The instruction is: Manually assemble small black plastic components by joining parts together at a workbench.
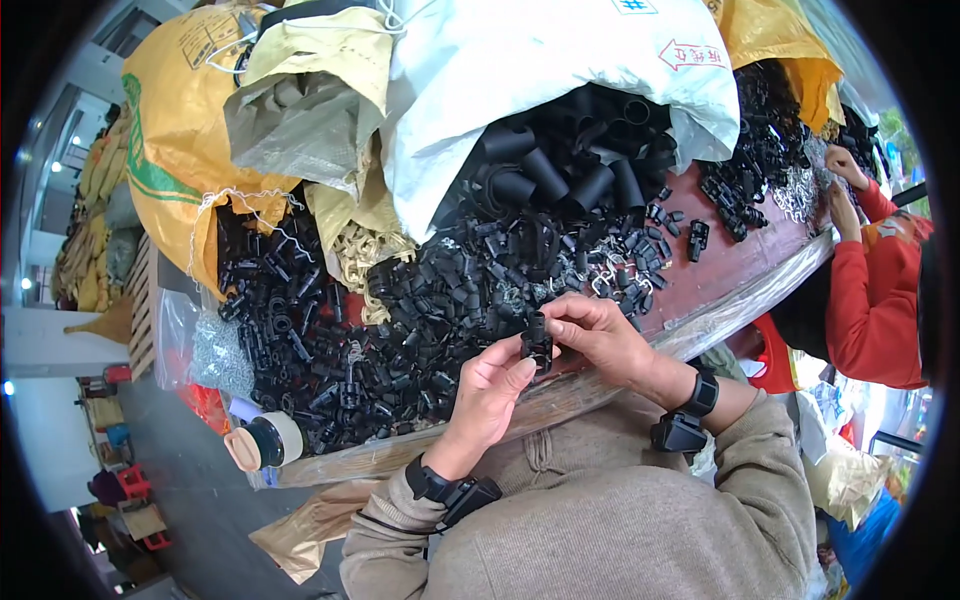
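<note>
Both hands meet over the near edge of the table around a small black plastic part. My left hand pinches it from below and the left, thumb against its lower end. Thumb and fingers of my right hand are closed on its upper right side. Beyond the hands lies a heap of small black plastic pieces. Several small metal clips lie among the pieces just past my right hand. The fingers partly cover the held part, so its exact kind cannot be made out.
A white sack spills black plastic tubes onto the table. Yellow sacks stand at the left. A lidded jar sits at the near left corner, below a bag of small metal bits. At the right, a person in red handles metal pieces.
</note>
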Demonstrator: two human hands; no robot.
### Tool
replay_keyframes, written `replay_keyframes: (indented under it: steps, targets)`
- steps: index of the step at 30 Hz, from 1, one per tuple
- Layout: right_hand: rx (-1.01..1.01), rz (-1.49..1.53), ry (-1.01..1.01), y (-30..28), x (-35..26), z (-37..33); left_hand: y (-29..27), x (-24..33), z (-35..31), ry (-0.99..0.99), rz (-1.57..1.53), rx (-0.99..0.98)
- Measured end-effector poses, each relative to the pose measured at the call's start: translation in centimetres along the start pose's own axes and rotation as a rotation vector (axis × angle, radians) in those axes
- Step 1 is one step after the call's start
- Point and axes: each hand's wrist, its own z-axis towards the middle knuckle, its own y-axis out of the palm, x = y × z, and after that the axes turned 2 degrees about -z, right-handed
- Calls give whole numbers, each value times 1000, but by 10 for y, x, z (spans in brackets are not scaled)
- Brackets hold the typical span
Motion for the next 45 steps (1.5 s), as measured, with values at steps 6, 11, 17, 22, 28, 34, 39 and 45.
replay_keyframes:
  steps: [6, 11, 17, 22, 28, 34, 39, 45]
  targets:
    - [4, 40, -108, -17, -3, -7, 5, 0, 2, 15, 27, 56]
    - [-59, -2, -241, -16, -20, -16, 14, 1, 3, 0, -78, 99]
    - [-77, -289, -520, -7, -21, -15, 12, -5, -1, -45, -122, 156]
    - [-61, -501, -620, -3, -19, -13, 7, -8, -2, -70, -109, 171]
    - [54, -686, -688, 2, -13, -16, 4, -6, -3, -125, -104, 163]
    - [15, -150, -240, 11, 0, -19, -1, -5, -6, -148, -116, 137]
    - [62, -157, -171, 5, 5, -15, 3, 7, -2, -184, -40, 166]
    - [5, -1175, -679, -41, -30, 15, -9, 15, 0, -209, -76, 145]
